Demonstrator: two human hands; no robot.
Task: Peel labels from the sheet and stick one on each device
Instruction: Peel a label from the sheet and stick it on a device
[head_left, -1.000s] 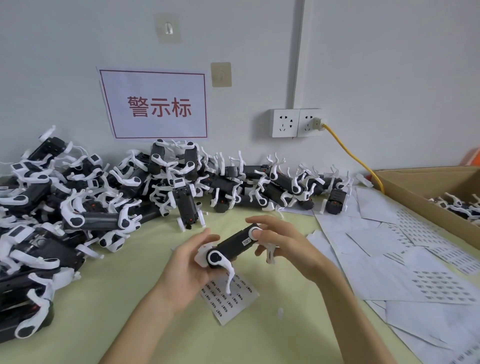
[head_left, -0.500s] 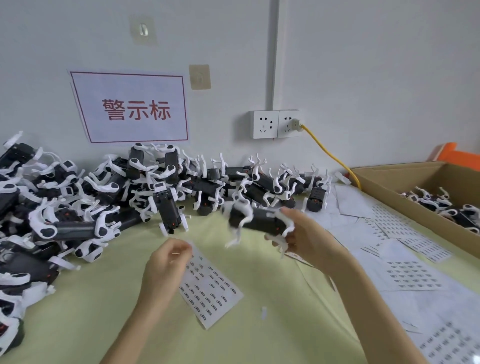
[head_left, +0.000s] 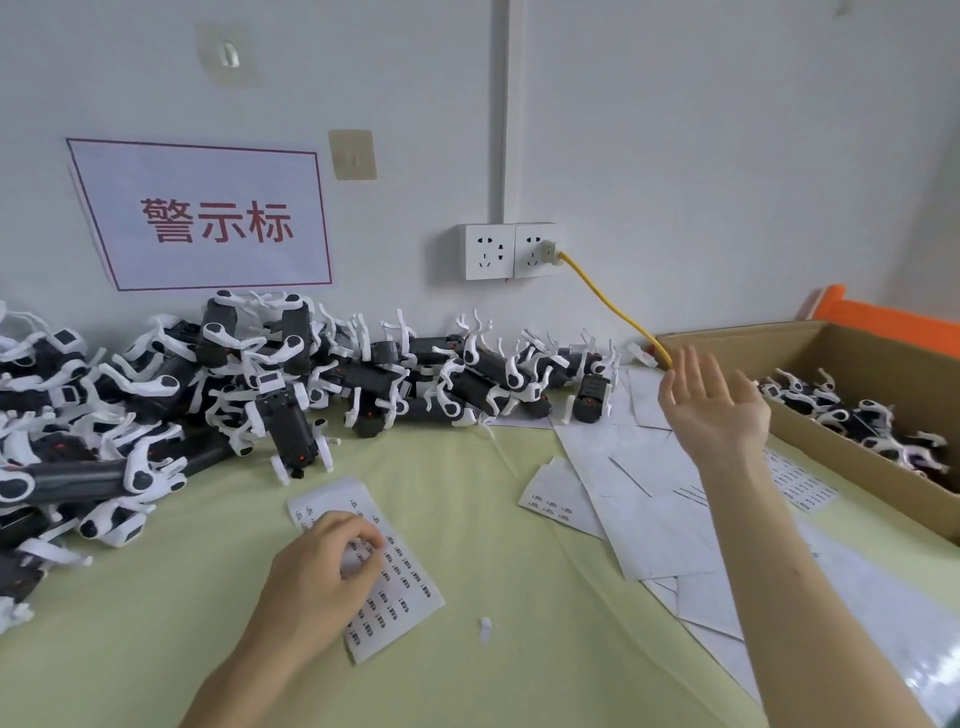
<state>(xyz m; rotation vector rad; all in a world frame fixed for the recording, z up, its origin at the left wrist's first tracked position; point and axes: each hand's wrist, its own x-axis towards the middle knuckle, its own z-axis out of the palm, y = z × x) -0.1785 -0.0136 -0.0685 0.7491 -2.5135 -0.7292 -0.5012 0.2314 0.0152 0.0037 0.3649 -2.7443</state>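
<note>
A wall sign (head_left: 202, 215) with a red border reads 警示标 in red. Print on the label sheet (head_left: 395, 571) is too small to read. The sheet lies on the green table (head_left: 519, 649), near centre. The left hand (head_left: 317, 577) rests on it, fingers curled, fingertips pinching at a label. The right hand (head_left: 711, 410) is raised and spread, holding nothing, beside the cardboard box (head_left: 857, 462) at right, which holds several devices. A pile of black-and-white devices (head_left: 291, 384), too many to count, lines the far left. Used sheets (head_left: 649, 493) overlap at right. Two wall sockets (head_left: 511, 252); a yellow cable (head_left: 613, 306) plugs into the right one.
</note>
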